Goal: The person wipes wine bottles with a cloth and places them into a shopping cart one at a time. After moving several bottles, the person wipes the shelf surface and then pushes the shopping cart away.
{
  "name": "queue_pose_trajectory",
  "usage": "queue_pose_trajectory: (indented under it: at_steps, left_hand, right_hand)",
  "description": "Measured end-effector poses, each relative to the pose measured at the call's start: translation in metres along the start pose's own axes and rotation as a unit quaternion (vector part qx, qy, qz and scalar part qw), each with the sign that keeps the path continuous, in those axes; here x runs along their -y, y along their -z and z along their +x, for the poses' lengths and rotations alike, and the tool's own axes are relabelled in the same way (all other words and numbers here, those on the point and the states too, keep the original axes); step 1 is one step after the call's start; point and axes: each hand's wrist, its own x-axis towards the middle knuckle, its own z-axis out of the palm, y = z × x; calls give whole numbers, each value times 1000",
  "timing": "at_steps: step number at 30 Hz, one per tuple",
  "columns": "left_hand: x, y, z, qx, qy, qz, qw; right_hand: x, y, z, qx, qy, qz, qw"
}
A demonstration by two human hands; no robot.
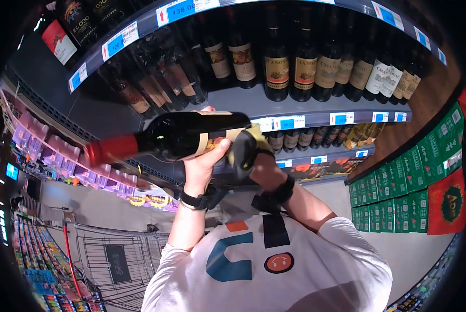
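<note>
Dark glass forms the wine bottle [183, 136], which is held level in front of the shelving, with its red-capped neck pointed left and its base pointed right. The bottle is gripped from below by the left hand [204, 164], at the cream label. The fingers [208, 110] are wrapped around the body, so that only a tip is seen above the bottle, and the thumb is pressed against the near side.

A yellowish cloth [241, 147] is held against the base end of the bottle by the right hand [261, 169]. The fingers of that hand are closed on the cloth and largely covered by it, so their exact spread cannot be told. A black strap [196, 200] is worn on each wrist, below the bottle.

Behind and above the bottle, a grey shelf [295, 106] is loaded with upright dark bottles [305, 67] and fitted with blue price tags [287, 123]. To the right of the bottle, green cartons [399, 182] are stacked. Below and to the left of the bottle, a wire shopping trolley [113, 255] is parked.
</note>
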Motion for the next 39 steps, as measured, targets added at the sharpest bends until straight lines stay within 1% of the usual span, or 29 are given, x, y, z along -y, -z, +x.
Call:
queue_pose_trajectory:
  at_steps: [1, 2, 3, 4, 5, 6, 8, 9, 12, 13, 15, 16, 17, 20, 21, 24, 25, 26, 28, 29, 30, 31, 33, 34, 37, 39]
  left_hand:
    - [2, -2, 2, 1, -9, -10, 1000]
    - [5, -3, 7, 3, -18, -20, 1000]
    - [10, 2, 13, 10, -32, -12, 999]
    - [14, 6, 21, 16, -45, -5, 999]
    - [13, 5, 29, 18, -52, -13, 998]
    - [15, 9, 37, -9, -34, 37, 999]
    - [11, 5, 51, -14, -55, 66, 996]
    - [12, 9, 57, -21, -36, 85, 996]
    - [30, 26, 74, -39, -17, 198, 979]
    - [33, 26, 79, -39, -15, 188, 981]
    - [47, 35, 91, -33, -15, 232, 972]
    - [55, 39, 97, -30, -16, 254, 966]
    - [59, 40, 104, -17, -1, 263, 965]
    - [64, 33, 119, 10, 5, 244, 970]
    - [76, 43, 126, 11, 31, 248, 968]
    - [89, 47, 143, -13, 14, 296, 955]
    - [85, 42, 148, -17, 35, 262, 964]
    - [83, 39, 152, -21, 24, 273, 961]
    - [91, 48, 166, -21, 68, 271, 960]
    - [93, 52, 176, -10, 85, 273, 958]
    - [96, 56, 182, -11, 79, 280, 957]
    - [96, 56, 186, -28, 91, 259, 961]
    - [96, 58, 188, -51, 120, 217, 967]
    - [97, 57, 189, -69, 88, 194, 975]
    - [101, 62, 192, -52, 114, 211, 969]
    - [111, 70, 194, -45, 114, 225, 967]
  right_hand:
    - [-10, 5, 11, 28, -100, 193, 976]
    - [-12, 12, 23, 5, -50, 72, 996]
    - [-6, 15, 38, -78, -193, 397, 894]
    - [5, 24, 57, -147, -309, 666, 664]
    - [-1, 36, 64, -90, -200, 414, 883]
    - [-8, 48, 71, -114, -96, 95, 984]
    - [-12, 45, 69, -216, -110, 199, 950]
    - [-15, 52, 67, -197, -113, 222, 948]
    - [-17, 55, 59, -234, -180, 289, 911]
    - [-15, 59, 58, -234, -187, 334, 894]
    - [-33, 43, 42, -238, -237, 470, 816]
    - [-46, 30, 32, -237, -260, 534, 769]
    - [-56, 24, 28, -235, -348, 573, 703]
    - [-54, 26, 23, -306, -397, 499, 706]
    - [-48, 40, 27, -284, -412, 477, 723]
    - [-52, 45, 24, -276, -419, 456, 735]
    - [-50, 49, 29, -285, -444, 483, 699]
    - [-51, 50, 28, -288, -410, 502, 704]
    - [-53, 50, 25, -291, -344, 538, 712]
    - [-52, 51, 24, -287, -346, 552, 702]
    - [-51, 54, 25, -283, -348, 566, 692]
    - [-50, 56, 26, -280, -350, 579, 681]
    - [-47, 65, 30, -253, -331, 564, 713]
    - [-47, 66, 31, -240, -320, 556, 729]
    - [-48, 64, 32, -228, -360, 526, 736]
    - [-47, 59, 33, -235, -352, 560, 713]
